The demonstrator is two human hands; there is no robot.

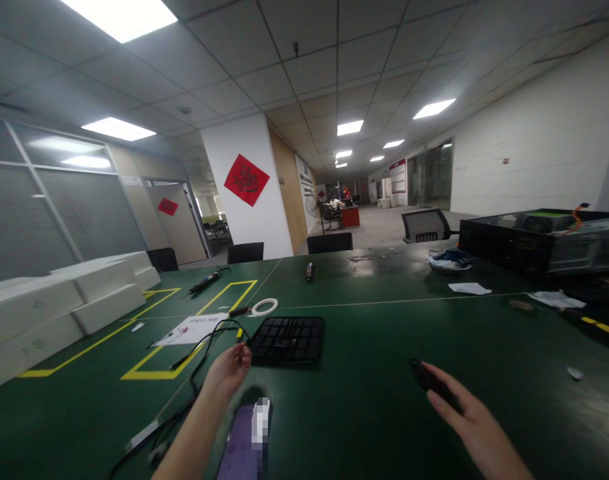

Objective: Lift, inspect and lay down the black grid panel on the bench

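My left hand (230, 368) is closed, fingertips pinched together just left of a black gridded tray (287, 340). What it holds, if anything, is too small to make out. Right above those fingers is a yellow tag (240, 333) beside a black cable (204, 347). In my right hand (467, 407) is a dark, slim, rounded object (437, 385), its kind unclear, with the thumb and fingers wrapped along it. It is held over the green table (364, 400), right of the tray. A purple-screened phone (239, 443) lies below my left hand, partly pixelated.
White foam blocks (104, 307) are stacked at the left. A white tape ring (264, 307), a printed sheet (192, 329) and a small dark cylinder (310, 271) lie beyond the tray. An open black computer case (509, 247) and a bowl with cloth (449, 261) stand at the right.
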